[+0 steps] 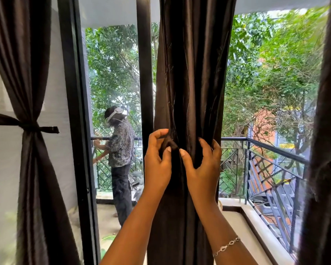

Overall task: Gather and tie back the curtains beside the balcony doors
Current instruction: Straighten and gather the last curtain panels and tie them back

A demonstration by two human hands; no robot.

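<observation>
A dark brown satin curtain hangs gathered in the middle, in front of the balcony door frame. My left hand pinches a short dark tie-back end at the curtain's front. My right hand grips the bunched curtain from the right, fingers curled round its edge. At the left, another dark curtain hangs cinched by a knotted tie-back. A third dark curtain hangs along the right edge.
A black door frame stands left of the middle curtain. Outside, a person with a headset stands at the balcony railing. Trees fill the background. A pale ledge runs under the railing.
</observation>
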